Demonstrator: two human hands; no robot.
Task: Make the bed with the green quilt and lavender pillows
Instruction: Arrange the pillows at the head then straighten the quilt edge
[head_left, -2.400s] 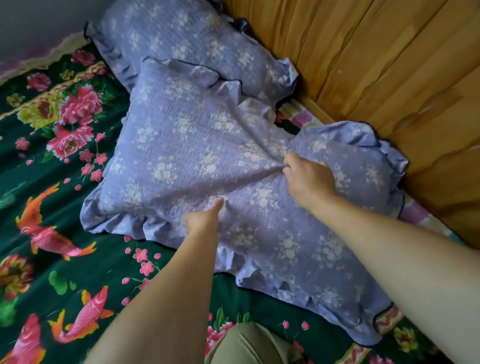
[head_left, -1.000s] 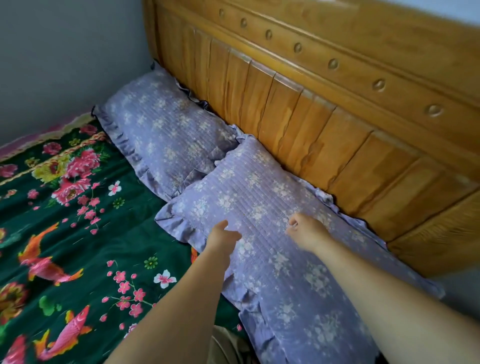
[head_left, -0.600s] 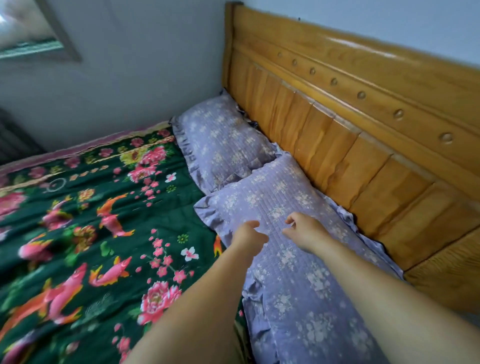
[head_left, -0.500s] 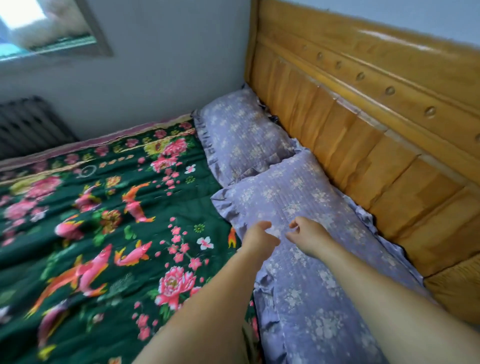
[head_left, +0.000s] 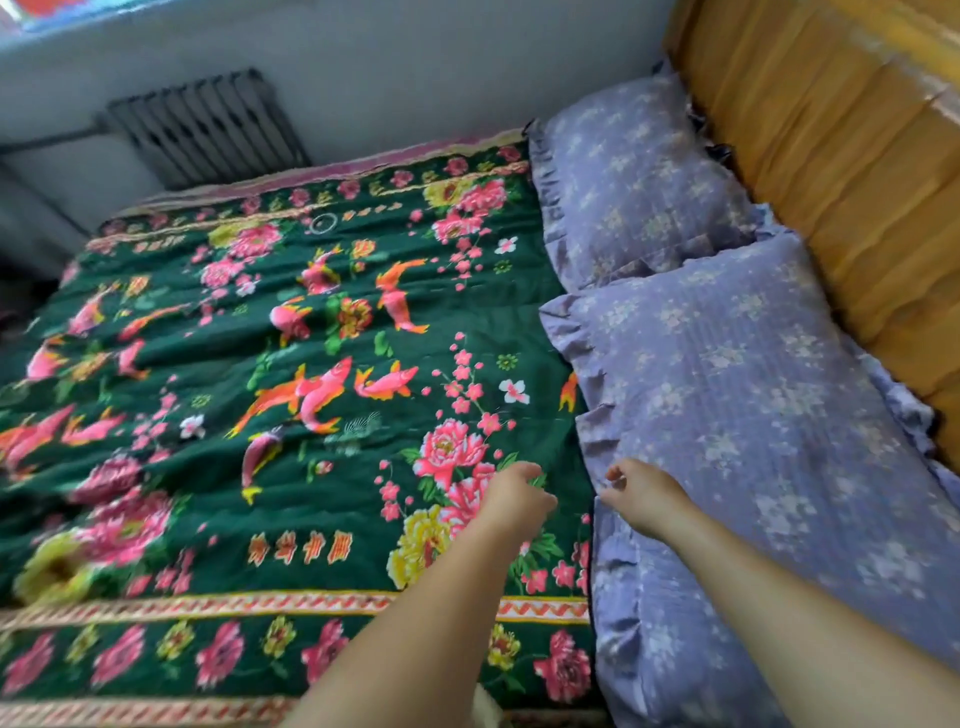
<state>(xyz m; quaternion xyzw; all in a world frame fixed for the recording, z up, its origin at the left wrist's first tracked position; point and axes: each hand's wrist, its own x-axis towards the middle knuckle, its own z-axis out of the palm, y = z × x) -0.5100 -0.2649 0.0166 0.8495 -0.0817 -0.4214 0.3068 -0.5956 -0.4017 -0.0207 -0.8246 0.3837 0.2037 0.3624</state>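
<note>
The green quilt, printed with pink flowers and fish, lies spread over the bed with a few shallow wrinkles. Two lavender floral pillows sit side by side against the headboard: the far pillow and the near pillow, whose corner overlaps the far one. My left hand hovers over the quilt just left of the near pillow, with its fingers loosely curled and nothing in them. Over that pillow's ruffled left edge is my right hand, loosely curled and holding nothing.
A wooden headboard runs along the right behind the pillows. A grey wall borders the bed's far side, with a dark radiator on it. A pink sheet edge shows beyond the quilt.
Both hands have come off the middle of the near pillow and drawn back to its left edge. The left hand is now over the quilt. The view has swung left.
</note>
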